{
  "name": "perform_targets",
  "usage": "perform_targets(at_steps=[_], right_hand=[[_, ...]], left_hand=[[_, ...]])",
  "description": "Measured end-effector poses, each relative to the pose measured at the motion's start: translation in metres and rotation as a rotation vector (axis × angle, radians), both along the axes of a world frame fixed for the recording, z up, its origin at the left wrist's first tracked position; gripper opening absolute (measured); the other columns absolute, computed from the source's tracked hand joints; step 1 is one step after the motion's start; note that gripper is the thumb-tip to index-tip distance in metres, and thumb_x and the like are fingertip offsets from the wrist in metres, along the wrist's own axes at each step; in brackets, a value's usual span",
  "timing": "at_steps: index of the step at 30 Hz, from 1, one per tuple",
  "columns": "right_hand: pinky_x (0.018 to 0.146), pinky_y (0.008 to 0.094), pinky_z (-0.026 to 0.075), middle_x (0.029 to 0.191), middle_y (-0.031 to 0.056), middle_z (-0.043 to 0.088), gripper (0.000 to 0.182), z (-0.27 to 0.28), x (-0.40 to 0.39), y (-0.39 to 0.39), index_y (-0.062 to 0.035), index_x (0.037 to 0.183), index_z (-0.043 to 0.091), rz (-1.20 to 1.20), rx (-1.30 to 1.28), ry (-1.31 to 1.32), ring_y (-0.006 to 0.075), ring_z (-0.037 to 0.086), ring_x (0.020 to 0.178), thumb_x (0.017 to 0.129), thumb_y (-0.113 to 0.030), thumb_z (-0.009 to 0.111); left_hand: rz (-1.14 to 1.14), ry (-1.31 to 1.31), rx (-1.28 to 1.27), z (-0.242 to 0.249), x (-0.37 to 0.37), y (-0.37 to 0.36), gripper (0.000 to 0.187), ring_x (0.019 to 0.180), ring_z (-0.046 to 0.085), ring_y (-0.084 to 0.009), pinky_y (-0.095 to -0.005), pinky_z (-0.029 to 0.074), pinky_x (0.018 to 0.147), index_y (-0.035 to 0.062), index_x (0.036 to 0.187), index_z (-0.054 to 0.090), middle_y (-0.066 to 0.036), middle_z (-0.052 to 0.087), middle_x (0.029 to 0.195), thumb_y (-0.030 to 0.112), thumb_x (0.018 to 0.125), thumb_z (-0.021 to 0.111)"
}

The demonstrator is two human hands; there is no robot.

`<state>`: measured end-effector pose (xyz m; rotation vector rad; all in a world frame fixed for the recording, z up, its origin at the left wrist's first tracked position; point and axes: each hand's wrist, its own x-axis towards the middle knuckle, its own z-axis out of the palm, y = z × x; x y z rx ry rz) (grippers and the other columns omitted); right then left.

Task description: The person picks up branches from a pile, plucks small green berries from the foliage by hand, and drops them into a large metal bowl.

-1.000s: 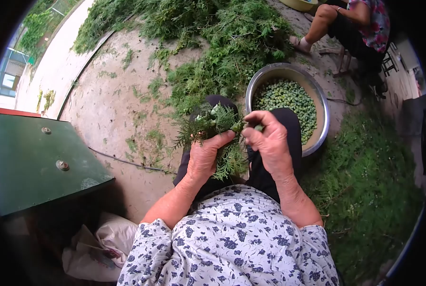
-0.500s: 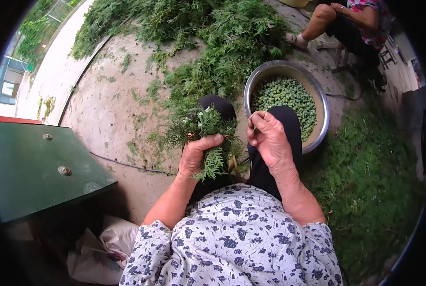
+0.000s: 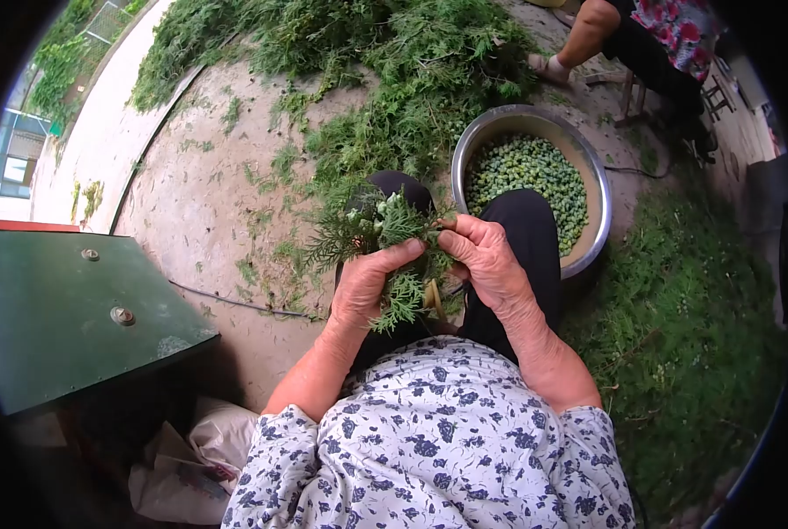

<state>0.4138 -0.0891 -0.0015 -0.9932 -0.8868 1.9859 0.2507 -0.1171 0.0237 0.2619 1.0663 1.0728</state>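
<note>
My left hand (image 3: pixel 365 280) is closed around a leafy green conifer sprig (image 3: pixel 403 295), thumb on top, above my lap. Pale green seed cones (image 3: pixel 385 208) show among its upper leaves. At the sprig's right side, my right hand (image 3: pixel 489 256) pinches with thumb and forefinger; whether a cone or a twig is between the fingertips is too small to tell. Just beyond my right knee stands a wide metal basin (image 3: pixel 598 198) holding many small green cones (image 3: pixel 531 181).
Cut conifer branches (image 3: pixel 394 79) are heaped ahead, and a second green pile (image 3: pixel 685 326) lies to my right. A green metal box top (image 3: pixel 85 309) and pale sacks (image 3: pixel 182 476) are at my left. Another person (image 3: pixel 650 53) sits at the upper right. A cable (image 3: pixel 235 302) crosses the floor.
My right hand has moved left from near the basin to the sprig, and its fingertips now pinch there. The left hand keeps its hold. The other person's arm has shifted out of view.
</note>
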Motion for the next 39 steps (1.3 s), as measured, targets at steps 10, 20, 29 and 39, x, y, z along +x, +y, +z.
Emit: perform_targets(at_steps=[10, 20, 29, 39], right_hand=[[0.043, 0.0152, 0.032, 0.069, -0.0026, 0.051, 0.016, -0.001, 0.024, 0.017, -0.0005, 0.100, 0.055, -0.269, 0.089, 0.023, 0.0028, 0.046, 0.055, 0.088, -0.012, 0.056], [0.067, 0.0251, 0.049, 0.091, 0.0076, 0.061, 0.027, 0.001, 0.100, 0.047, -0.0029, 0.110, 0.057, -0.662, 0.538, -0.581, 0.0142, 0.059, 0.076, 0.084, -0.006, 0.055], [0.071, 0.0221, 0.047, 0.086, 0.0054, 0.064, 0.027, 0.013, 0.027, 0.011, 0.0005, 0.104, 0.061, -0.098, 0.457, -0.341, 0.0095, 0.059, 0.080, 0.087, -0.021, 0.057], [0.067, 0.0218, 0.048, 0.079, 0.0022, 0.063, 0.017, -0.013, 0.048, 0.022, -0.0008, 0.096, 0.063, -0.632, 0.229, -0.226, 0.0106, 0.058, 0.070, 0.080, -0.001, 0.062]], left_hand=[[0.072, -0.014, -0.032, 0.002, 0.003, 0.001, 0.021, 0.068, 0.062, -0.0167, -0.0287, 0.053, 0.063, -0.0025, 0.092, 0.063, -0.008, 0.065, 0.081, 0.006, 0.073, 0.065], [0.045, 0.051, -0.052, 0.004, 0.003, 0.001, 0.019, 0.062, 0.060, -0.0150, -0.0264, 0.050, 0.057, -0.0017, 0.089, 0.064, -0.007, 0.064, 0.078, 0.006, 0.072, 0.066], [-0.048, 0.047, -0.021, 0.004, 0.005, 0.001, 0.021, 0.069, 0.061, -0.0163, -0.0275, 0.051, 0.064, -0.0020, 0.092, 0.064, -0.009, 0.065, 0.083, 0.006, 0.072, 0.067], [-0.126, 0.123, 0.087, -0.010, 0.016, 0.003, 0.027, 0.078, 0.060, -0.0150, -0.0287, 0.049, 0.072, 0.0019, 0.099, 0.061, -0.004, 0.063, 0.093, -0.001, 0.073, 0.067]])
